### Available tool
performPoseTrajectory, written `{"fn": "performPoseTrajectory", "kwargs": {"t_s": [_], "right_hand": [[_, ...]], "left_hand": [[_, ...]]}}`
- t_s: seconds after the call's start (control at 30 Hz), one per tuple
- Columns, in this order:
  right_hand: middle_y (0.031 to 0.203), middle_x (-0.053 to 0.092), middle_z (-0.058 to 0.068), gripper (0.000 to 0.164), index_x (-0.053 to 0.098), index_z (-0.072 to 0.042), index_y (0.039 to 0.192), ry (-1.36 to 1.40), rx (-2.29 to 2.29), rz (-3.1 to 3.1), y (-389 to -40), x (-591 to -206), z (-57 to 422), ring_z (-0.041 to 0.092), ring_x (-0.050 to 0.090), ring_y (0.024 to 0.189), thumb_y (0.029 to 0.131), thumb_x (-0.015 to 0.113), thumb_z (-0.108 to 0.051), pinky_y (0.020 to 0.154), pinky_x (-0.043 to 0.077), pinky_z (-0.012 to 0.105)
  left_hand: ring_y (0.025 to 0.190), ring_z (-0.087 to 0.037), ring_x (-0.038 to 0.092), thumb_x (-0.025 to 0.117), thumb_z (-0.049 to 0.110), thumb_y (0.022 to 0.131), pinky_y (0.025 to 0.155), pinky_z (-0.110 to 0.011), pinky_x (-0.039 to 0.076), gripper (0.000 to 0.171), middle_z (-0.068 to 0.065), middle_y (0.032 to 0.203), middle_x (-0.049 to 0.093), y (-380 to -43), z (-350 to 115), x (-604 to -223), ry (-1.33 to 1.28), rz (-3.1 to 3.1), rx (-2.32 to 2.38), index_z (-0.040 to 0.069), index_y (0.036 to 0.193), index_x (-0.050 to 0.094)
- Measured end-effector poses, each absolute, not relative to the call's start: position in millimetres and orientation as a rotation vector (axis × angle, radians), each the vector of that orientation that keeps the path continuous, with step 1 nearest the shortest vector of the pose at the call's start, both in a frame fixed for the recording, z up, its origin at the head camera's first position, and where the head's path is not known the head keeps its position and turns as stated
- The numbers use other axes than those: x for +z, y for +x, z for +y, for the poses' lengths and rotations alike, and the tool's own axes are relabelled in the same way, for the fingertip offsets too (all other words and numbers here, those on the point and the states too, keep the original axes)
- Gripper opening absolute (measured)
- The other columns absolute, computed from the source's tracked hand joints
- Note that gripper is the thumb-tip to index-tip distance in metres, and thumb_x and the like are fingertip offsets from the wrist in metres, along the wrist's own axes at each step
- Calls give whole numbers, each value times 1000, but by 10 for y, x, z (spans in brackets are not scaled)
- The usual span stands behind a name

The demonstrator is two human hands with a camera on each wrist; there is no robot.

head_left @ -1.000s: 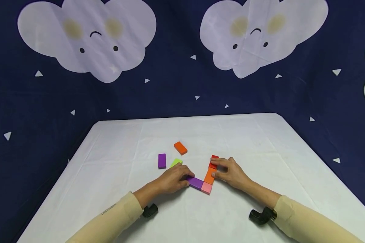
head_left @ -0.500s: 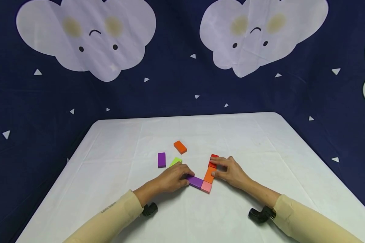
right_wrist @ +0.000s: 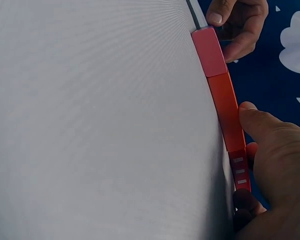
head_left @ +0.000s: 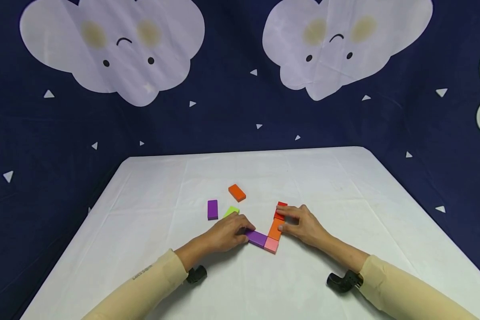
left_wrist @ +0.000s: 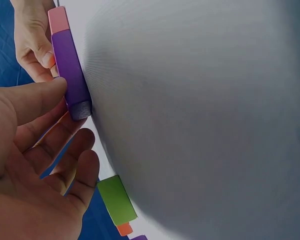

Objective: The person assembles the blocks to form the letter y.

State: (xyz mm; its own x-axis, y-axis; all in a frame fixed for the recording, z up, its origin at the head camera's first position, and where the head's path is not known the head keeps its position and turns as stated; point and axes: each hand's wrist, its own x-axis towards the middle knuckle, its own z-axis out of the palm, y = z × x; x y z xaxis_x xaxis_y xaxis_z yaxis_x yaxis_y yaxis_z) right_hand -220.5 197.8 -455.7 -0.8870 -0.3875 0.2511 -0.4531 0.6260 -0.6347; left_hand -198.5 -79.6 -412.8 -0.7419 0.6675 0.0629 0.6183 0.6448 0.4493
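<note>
Nothing visibly moved, so layout hadn't advanced: left hand [head_left: 224,234] pinched purple block [head_left: 258,238]; right hand [head_left: 305,226] held orange block [head_left: 274,230] and red block [right_wrist: 240,167] thumb-to-fingers; pink block [head_left: 271,245] stayed joined between.

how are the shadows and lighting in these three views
Head view: bright, with a soft shadow below the left hand on the white tabletop; left wrist view: it looks grey, darkening toward the right edge; right wrist view: faint ray-like streaks near the top, dark shade beside the red block.
</note>
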Motion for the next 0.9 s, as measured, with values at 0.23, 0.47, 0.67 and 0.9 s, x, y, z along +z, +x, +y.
{"fn": "performPoseTrajectory", "kwargs": {"t_s": [0.23,0.47,0.67,0.9], "right_hand": [[128,62,4,50,64,-21,124,714,1116,-2744,-2204,-4557,1986,13,42,87,77,76,-33,73,33,24],[128,62,4,51,64,-22,124,704,1110,-2756,-2192,-4544,1981,13,42,86,76,76,-35,72,33,24],[128,62,4,50,64,-22,123,695,1111,-2761,-2191,-4539,1976,12,42,87,76,76,-34,73,34,24],[129,62,4,50,64,-22,123,690,1116,-2765,-2188,-4537,1975,12,41,86,77,76,-35,73,33,24]], "left_hand": [[104,-15,53,66,14,85,94,-31,42,28,0,109,67,-1985,-789,-4121,1080,2750,685,12,113,68],[104,-15,54,66,14,85,96,-32,41,28,0,109,67,-1987,-786,-4123,1078,2749,674,12,113,68],[104,-15,54,66,14,85,97,-33,41,28,0,108,67,-1993,-788,-4127,1071,2744,680,12,113,68],[104,-15,54,65,14,85,98,-33,41,28,0,109,66,-1988,-786,-4125,1060,2739,685,12,114,68]]}}
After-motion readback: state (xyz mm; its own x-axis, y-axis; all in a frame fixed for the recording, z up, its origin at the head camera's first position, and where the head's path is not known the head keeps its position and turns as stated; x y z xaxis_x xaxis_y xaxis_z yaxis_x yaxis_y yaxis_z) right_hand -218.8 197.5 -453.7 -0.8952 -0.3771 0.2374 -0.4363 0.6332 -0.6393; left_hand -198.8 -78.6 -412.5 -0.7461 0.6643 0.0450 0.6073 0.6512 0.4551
